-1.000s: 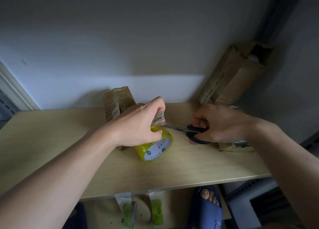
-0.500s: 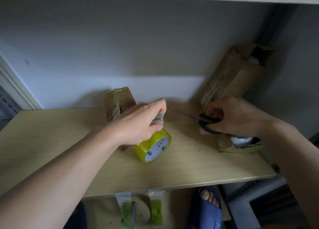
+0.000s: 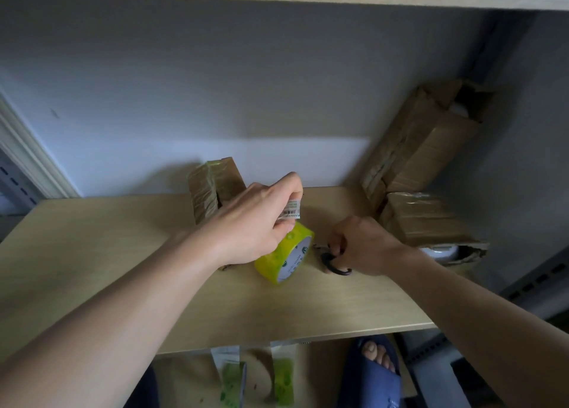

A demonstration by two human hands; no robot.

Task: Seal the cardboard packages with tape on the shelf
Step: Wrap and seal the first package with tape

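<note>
Tape roll (image 3: 284,258) beneath left hand (image 3: 258,223) fingers — scissors (image 3: 334,261) in right hand (image 3: 360,244).

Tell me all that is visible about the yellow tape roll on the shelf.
The tape roll is glossy translucent yellow-green with a white core bearing small green marks. It stands on its edge on the wooden shelf, leaning, its open face turned toward the camera and right. The left hand covers its upper left side and pinches a barcode label above it. The scissors lie just right, apart.
</note>
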